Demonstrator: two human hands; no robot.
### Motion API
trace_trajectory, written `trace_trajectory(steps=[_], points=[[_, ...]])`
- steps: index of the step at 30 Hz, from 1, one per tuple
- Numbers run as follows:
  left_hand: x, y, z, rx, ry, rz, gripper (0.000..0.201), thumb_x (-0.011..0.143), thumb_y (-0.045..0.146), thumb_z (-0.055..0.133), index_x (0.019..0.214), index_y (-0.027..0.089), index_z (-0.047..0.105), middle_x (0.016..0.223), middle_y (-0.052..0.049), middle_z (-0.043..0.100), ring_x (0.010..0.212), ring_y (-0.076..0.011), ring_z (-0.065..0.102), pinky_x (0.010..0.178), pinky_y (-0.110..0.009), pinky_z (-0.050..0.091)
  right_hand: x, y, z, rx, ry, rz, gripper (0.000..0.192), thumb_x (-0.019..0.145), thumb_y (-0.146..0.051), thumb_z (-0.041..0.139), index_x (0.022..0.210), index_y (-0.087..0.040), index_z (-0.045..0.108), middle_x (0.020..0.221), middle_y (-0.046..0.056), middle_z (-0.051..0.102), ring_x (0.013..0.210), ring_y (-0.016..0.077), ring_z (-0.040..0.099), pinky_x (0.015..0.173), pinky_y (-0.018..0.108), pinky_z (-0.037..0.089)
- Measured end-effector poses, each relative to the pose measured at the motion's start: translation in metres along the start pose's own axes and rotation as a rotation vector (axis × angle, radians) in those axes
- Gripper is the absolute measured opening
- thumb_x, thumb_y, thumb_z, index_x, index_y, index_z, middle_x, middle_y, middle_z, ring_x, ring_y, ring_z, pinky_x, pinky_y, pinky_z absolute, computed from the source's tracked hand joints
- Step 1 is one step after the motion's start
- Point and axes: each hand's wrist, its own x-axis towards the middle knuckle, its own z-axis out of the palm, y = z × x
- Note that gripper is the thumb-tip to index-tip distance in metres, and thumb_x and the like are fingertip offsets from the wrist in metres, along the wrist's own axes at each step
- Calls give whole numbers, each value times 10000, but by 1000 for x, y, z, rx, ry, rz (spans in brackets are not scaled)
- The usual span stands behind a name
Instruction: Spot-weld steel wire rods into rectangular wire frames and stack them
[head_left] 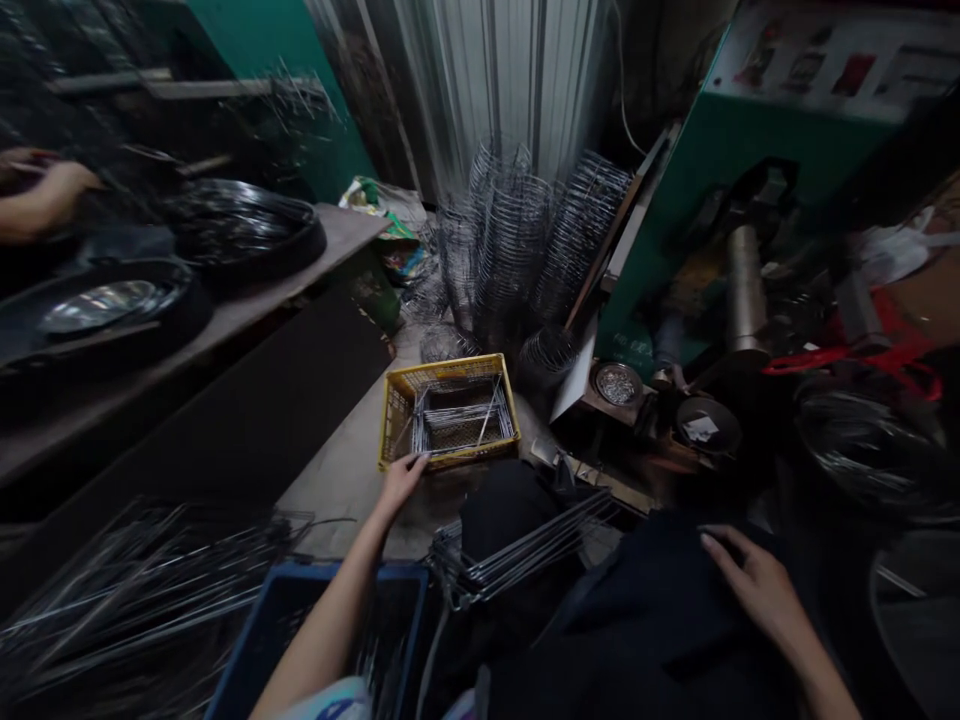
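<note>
My left hand (403, 484) reaches forward to the near left corner of a yellow plastic crate (450, 459), its fingers closed on the rim. Inside the crate lie several bent metal wire frames (457, 412). My right hand (752, 572) is at the right, over the dark cloth on my leg (660, 600), holding nothing, with its fingers apart. Between my hands, a bundle of bent wire frames (525, 550) rests by my knee, partly against dark cloth. Below my left forearm stands a blue crate (259, 625), partly hidden by the arm.
Wire coil stacks (514, 240) stand beyond the yellow crate. A green machine (637, 300) with a bowl of small metal parts (617, 384) is at right. Loose wire rods (135, 580) lie at lower left. Another person's hand (56, 195) is over the left bench (255, 290).
</note>
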Motion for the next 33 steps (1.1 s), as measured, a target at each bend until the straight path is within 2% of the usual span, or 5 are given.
trace_trajectory(steps=[7,12,19,26,33], points=[[-63,9,22,180,-293,198,343,821,498,594,775,172,688,784,-37,693,782,-197,619,769,-280,463,7,5,-30,-207,157,13,487,821,-614,457,997,-231,701,867,56,734,733,250,680,676,331,520],[-20,-28,29,260,-212,-63,208,879,336,602,922,142,663,1017,-94,665,994,-234,603,908,-407,462,-9,26,-25,-250,223,-15,532,789,-646,435,989,-220,685,954,92,720,704,272,669,710,395,514],[33,-84,87,33,-259,-521,328,908,327,593,1192,162,579,1206,-99,590,1033,-229,603,863,-433,529,-16,60,-43,-260,301,405,363,744,-696,472,801,-364,606,604,107,640,739,382,659,630,467,474],[89,-76,169,-445,-236,-789,349,914,334,583,1211,152,564,1189,-102,595,995,-220,615,831,-423,544,6,49,-37,-234,214,520,340,668,-726,538,742,-398,591,548,82,636,684,432,637,666,528,454],[120,-70,195,-818,42,-837,352,915,336,582,1215,153,560,1187,-101,594,986,-217,616,821,-416,547,16,21,-31,-288,186,444,459,700,-770,447,833,-372,633,553,27,663,667,364,687,616,465,537]])
